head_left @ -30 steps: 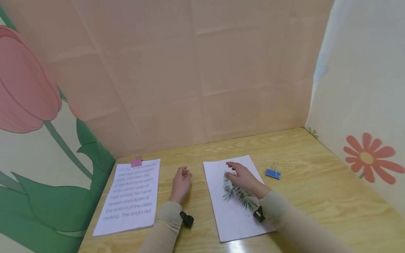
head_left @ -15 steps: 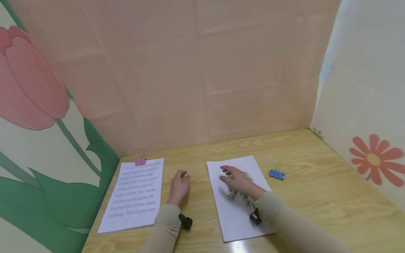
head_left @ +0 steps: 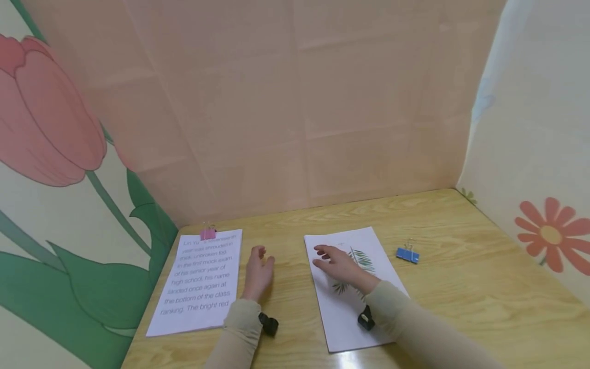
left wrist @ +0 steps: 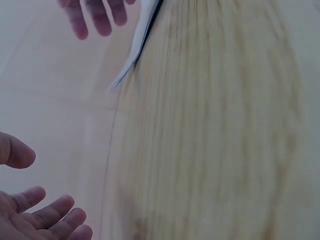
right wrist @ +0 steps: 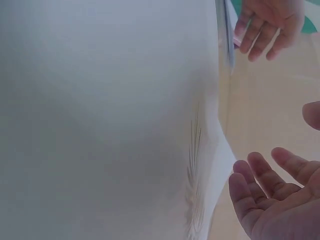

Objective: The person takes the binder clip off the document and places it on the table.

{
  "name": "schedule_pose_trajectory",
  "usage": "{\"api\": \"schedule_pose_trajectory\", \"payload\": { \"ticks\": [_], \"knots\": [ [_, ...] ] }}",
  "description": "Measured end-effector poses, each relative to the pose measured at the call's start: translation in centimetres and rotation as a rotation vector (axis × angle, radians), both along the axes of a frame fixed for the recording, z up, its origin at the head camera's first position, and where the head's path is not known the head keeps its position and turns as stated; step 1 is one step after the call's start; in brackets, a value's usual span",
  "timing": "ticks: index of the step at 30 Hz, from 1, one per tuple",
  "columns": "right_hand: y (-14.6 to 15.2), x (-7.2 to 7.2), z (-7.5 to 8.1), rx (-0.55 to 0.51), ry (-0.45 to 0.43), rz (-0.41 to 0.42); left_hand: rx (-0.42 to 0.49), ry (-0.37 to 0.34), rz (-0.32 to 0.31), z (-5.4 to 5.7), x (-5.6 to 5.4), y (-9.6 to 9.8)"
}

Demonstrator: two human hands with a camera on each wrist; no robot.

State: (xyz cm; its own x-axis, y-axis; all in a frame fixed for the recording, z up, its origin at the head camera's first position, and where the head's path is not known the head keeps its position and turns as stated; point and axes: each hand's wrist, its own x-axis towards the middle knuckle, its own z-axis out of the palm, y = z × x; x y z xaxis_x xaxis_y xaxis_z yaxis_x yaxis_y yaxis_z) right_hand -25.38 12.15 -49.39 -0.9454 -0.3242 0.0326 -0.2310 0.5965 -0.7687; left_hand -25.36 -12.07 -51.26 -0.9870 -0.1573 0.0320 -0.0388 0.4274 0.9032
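Note:
My left hand [head_left: 259,274] hovers over the table between two paper stacks, its fingers loosely bent and holding nothing. My right hand [head_left: 343,266] is above the right stack of white paper [head_left: 343,323], whose top sheet bears a printed green leaf [head_left: 363,260]. The hand and sleeve cover part of that leaf. In the right wrist view the right hand's fingers [right wrist: 242,187] are spread, with nothing between them and the thumb. A blue binder clip [head_left: 408,255] lies right of this stack, apart from it. A pink binder clip [head_left: 208,234] sits at the top edge of the left printed stack [head_left: 195,279].
The wood-grain table [head_left: 456,287] meets a pink-covered wall [head_left: 295,113] at the back. A wall with a painted tulip [head_left: 60,118] stands at the left. On the right is a pale wall with a red flower [head_left: 550,234]. Each wrist wears a black camera.
My right hand has moved left across the leaf print, uncovering some of its upper right part. The left hand shifts only slightly. The whole head view has drifted a little to the left.

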Motion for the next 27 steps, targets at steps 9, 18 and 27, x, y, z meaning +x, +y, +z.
{"api": "schedule_pose_trajectory", "payload": {
  "ticks": [9,18,27],
  "knots": [
    [-1.3,0.0,-0.4,-0.055,-0.046,0.019,-0.034,0.013,0.017,0.2,0.1,-1.7],
    [-3.0,0.1,-0.9,-0.085,-0.068,0.043,-0.023,0.000,0.050,-0.3,0.2,-2.9],
    [-4.1,0.2,-0.9,-0.103,-0.133,0.052,-0.016,0.040,0.052,0.0,0.5,-3.9]
  ]
}}
